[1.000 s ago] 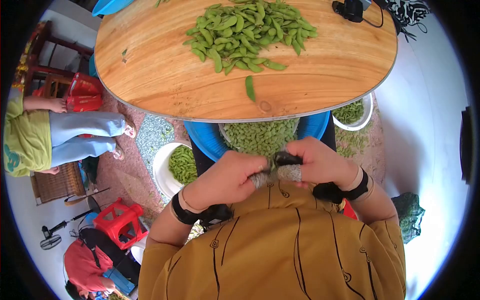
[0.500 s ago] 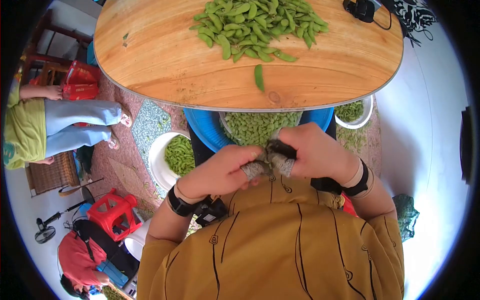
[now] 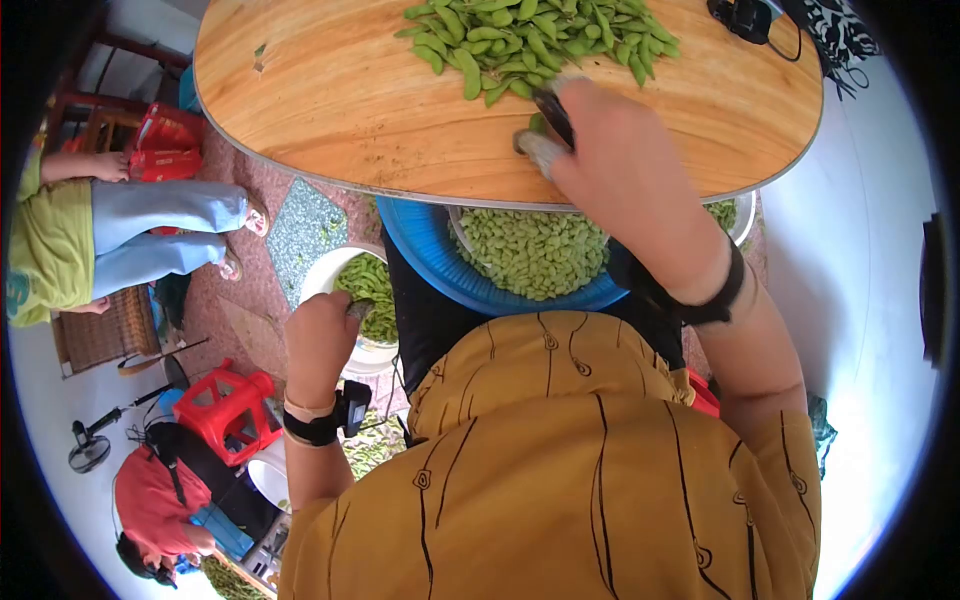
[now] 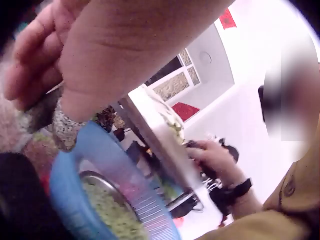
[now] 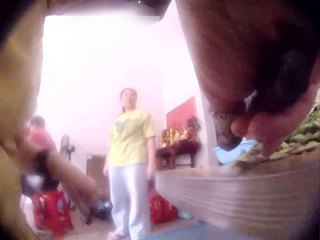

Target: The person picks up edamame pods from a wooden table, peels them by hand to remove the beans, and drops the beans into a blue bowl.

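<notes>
My right hand (image 3: 625, 150) reaches over the wooden table (image 3: 330, 130), its thumb and forefinger apart around a single green soybean pod (image 3: 538, 123) lying near the front of a pod heap (image 3: 545, 40). Grey wrapping (image 3: 543, 152) covers the thumb, and something black (image 3: 555, 117) is on the forefinger. My left hand (image 3: 320, 335) hangs beside a white bucket (image 3: 325, 268) of green pods, fingers loosely bent, with a grey-wrapped thumb (image 4: 66, 125). A bowl of shelled beans (image 3: 530, 255) sits inside a blue basin (image 3: 440, 265) before my lap.
Another white tub (image 3: 745, 215) stands under the table's right side. A person in a yellow-green shirt (image 3: 60, 245) stands at left. Farther back are a red stool (image 3: 225, 410), a fan (image 3: 90, 450) and a person in red (image 3: 160, 500). A black device (image 3: 740, 20) lies on the table.
My hands were together over the bean bowl, working at something between the fingertips. They have parted: the right went forward to the lone pod, the left went left to the white bucket.
</notes>
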`<state>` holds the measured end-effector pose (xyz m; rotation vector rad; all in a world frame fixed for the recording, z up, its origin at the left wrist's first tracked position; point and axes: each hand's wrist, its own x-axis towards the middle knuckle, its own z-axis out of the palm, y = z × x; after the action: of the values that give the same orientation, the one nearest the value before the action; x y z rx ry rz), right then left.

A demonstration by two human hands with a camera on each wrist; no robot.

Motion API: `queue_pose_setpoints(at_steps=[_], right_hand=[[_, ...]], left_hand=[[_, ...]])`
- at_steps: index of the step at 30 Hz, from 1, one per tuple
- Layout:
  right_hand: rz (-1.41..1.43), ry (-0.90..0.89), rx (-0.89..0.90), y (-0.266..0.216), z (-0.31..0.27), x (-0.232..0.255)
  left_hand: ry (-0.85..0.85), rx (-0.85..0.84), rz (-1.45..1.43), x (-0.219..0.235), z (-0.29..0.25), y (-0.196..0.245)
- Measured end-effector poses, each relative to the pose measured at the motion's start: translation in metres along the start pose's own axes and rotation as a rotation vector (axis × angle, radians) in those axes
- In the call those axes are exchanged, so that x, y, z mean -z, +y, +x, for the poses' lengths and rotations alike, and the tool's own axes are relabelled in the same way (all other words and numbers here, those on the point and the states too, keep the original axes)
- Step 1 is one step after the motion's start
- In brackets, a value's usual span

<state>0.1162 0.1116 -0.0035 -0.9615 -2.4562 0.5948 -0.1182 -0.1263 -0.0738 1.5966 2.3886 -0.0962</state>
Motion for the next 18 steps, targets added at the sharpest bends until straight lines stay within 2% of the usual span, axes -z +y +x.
queue_pose_setpoints(at_steps=[1, 3, 4, 5, 6, 7, 8, 9, 10, 11, 13, 14, 15, 16, 17, 18], right_hand=[[-0.021, 0.062, 0.035, 0.005, 0.006, -0.011], [-0.043, 0.124, 0.074, 0.007, 0.008, -0.017], [-0.013, 0.085, 0.045, 0.007, 0.008, -0.016], [0.017, 0.046, 0.016, 0.006, 0.007, -0.016], [0.016, 0.045, 0.019, 0.005, 0.005, -0.011], [0.11, -0.058, -0.043, 0.004, 0.001, -0.002], [0.2, -0.161, -0.103, 0.002, -0.003, 0.006], [0.193, -0.161, -0.096, 0.001, -0.009, 0.011], [0.519, -0.274, -0.268, -0.002, -0.016, 0.015], [0.845, -0.384, -0.442, -0.002, -0.022, 0.02], [0.918, -0.416, -0.393, 0.006, -0.035, 0.02], [0.975, -0.378, -0.341, 0.008, -0.041, 0.019], [1.032, -0.338, -0.29, 0.008, -0.045, 0.019], [1.053, -0.324, -0.275, 0.008, -0.047, 0.02], [1.057, -0.32, -0.275, 0.008, -0.049, 0.022], [0.93, -0.347, -0.352, 0.009, -0.05, 0.024]], left_hand=[[-0.001, -0.004, 0.003, 0.006, 0.002, 0.006], [0.061, -0.118, -0.35, 0.024, 0.008, 0.032], [-0.004, -0.137, -0.398, 0.035, 0.011, 0.047], [-0.001, -0.134, -0.399, 0.037, 0.016, 0.06], [-0.034, -0.174, -0.66, 0.037, 0.02, 0.072], [-0.064, -0.216, -0.923, 0.038, 0.024, 0.084], [-0.056, -0.217, -0.928, 0.043, 0.027, 0.099], [-0.184, -0.173, -1.209, 0.051, 0.028, 0.115], [-0.319, -0.128, -1.486, 0.055, 0.031, 0.126], [-0.312, -0.134, -1.49, 0.056, 0.036, 0.132], [-0.752, -0.097, -1.949, 0.057, 0.043, 0.14], [-0.846, -0.179, -1.977, 0.046, 0.047, 0.138], [-0.849, -0.184, -1.972, 0.048, 0.049, 0.139], [-0.944, -0.186, -2.027, 0.051, 0.05, 0.139], [-1.037, -0.185, -2.08, 0.053, 0.05, 0.139], [-1.037, -0.183, -2.075, 0.052, 0.049, 0.141]])
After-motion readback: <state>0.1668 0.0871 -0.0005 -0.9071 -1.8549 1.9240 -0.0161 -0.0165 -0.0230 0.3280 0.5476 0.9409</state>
